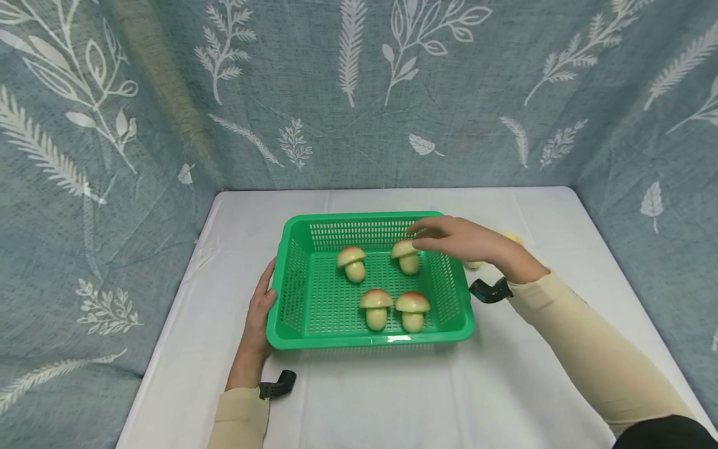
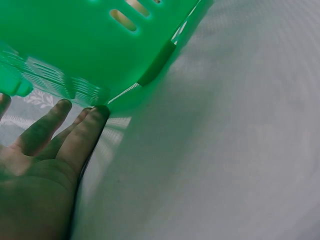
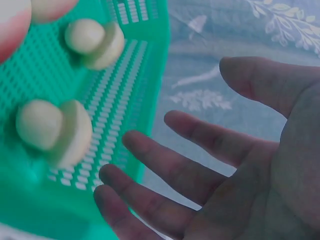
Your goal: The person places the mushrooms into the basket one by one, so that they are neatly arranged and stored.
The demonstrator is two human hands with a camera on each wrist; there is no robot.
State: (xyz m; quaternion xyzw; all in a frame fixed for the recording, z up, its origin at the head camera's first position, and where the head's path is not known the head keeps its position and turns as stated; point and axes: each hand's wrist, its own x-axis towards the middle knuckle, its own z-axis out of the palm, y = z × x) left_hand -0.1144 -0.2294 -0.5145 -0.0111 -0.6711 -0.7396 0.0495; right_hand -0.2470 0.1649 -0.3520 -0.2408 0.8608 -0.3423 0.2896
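A green plastic basket [image 1: 370, 343] with slotted walls sits on the white-covered table. Several toy mushrooms with brown-tinged caps lie in it: a back-left mushroom [image 1: 354, 272], a back-right mushroom [image 1: 409, 264], and a front pair whose left mushroom [image 1: 376, 319] stands close beside its right mushroom [image 1: 412, 322]. My left hand [image 1: 260, 315] rests along the basket's left side, its fingers extended against the wall in the left wrist view. Above the basket's right end hovers my right hand [image 1: 465, 240], fingers spread and palm bare in the right wrist view. Its fingertips overlap the back-right mushroom's cap in the head view.
A yellow object [image 1: 512, 237] is mostly hidden behind the right hand, and a pale piece [image 1: 473, 265] shows beneath it, just right of the basket. A leaf-patterned grey-blue cloth [image 1: 381, 149] hangs along the table's back and sides.
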